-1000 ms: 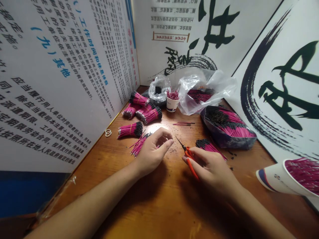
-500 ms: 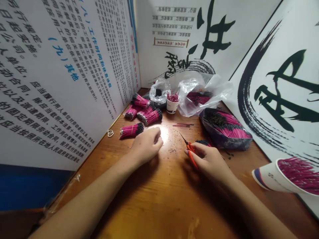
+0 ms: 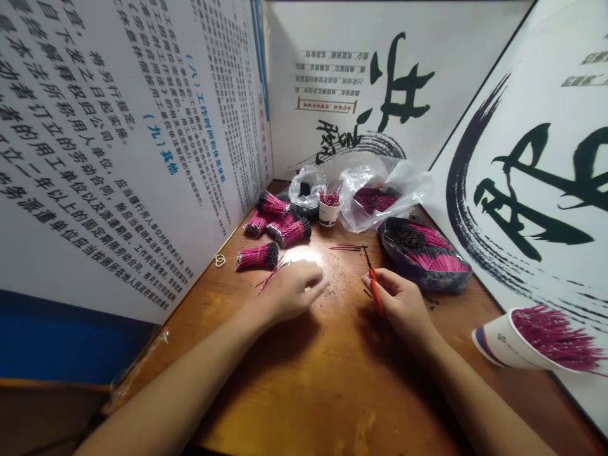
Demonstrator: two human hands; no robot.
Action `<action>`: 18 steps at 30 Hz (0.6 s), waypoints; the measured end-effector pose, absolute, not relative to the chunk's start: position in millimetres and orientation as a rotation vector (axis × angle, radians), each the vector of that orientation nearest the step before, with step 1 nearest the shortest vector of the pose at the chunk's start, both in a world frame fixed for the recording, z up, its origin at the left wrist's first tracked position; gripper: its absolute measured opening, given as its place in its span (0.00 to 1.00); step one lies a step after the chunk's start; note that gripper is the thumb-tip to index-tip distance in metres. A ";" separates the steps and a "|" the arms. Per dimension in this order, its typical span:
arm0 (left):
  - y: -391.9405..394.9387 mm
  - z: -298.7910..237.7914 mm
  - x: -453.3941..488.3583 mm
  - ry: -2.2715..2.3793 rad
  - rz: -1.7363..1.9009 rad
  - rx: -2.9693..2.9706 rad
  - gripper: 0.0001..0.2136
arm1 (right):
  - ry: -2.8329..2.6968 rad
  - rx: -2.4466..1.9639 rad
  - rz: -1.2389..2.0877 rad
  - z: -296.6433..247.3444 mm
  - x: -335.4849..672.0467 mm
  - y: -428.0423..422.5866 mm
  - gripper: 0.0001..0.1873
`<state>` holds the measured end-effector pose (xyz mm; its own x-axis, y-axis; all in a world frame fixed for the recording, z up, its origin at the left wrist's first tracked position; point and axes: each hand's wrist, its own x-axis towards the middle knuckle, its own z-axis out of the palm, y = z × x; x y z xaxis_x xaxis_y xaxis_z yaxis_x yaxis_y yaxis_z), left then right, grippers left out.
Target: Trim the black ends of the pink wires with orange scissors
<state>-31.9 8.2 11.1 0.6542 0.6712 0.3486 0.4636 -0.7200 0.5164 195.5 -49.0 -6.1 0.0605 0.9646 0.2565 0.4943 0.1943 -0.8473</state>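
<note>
My right hand [image 3: 406, 301] grips small scissors [image 3: 375, 286] with red handles and thin dark blades pointing away from me. The blade tips appear in line with the black ends of a few loose pink wires [image 3: 344, 247]; contact I cannot tell. My left hand [image 3: 299, 288] is closed, its fingertips turned down and inward, and what it holds, if anything, is hidden. Several thin pink wires [image 3: 270, 277] show just behind its knuckles; whether they lie on the table or are held is unclear. Dark small scraps [image 3: 335, 282] are scattered between the hands.
Banded bundles of pink wires [image 3: 256, 256] lie at the left, more stacked behind. A paper cup of wires [image 3: 329, 212], a clear bag [image 3: 375, 196] and a dark bag [image 3: 422, 256] stand further back. Another cup [image 3: 503, 335] leans at right. Printed panels enclose the wooden table [image 3: 308, 392].
The scissors have swung more upright, their tips now by the loose wires. My left hand appears slightly lower and further right, and pink wires now show behind it. The camera view has shifted.
</note>
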 end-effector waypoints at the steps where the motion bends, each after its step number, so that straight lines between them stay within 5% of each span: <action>1: 2.3 10.2 -27.1 0.832 0.696 2.521 0.13 | -1.574 -1.427 0.662 -6.3 194.9 -49.3 0.16; 13: -0.5 5.1 -26.5 0.768 0.474 2.480 0.17 | -1.694 -1.501 0.699 -3.2 192.3 -52.2 0.14; 18: -3.5 4.2 -25.1 0.866 0.461 2.413 0.10 | -1.801 -1.562 0.659 -7.0 196.2 -50.2 0.12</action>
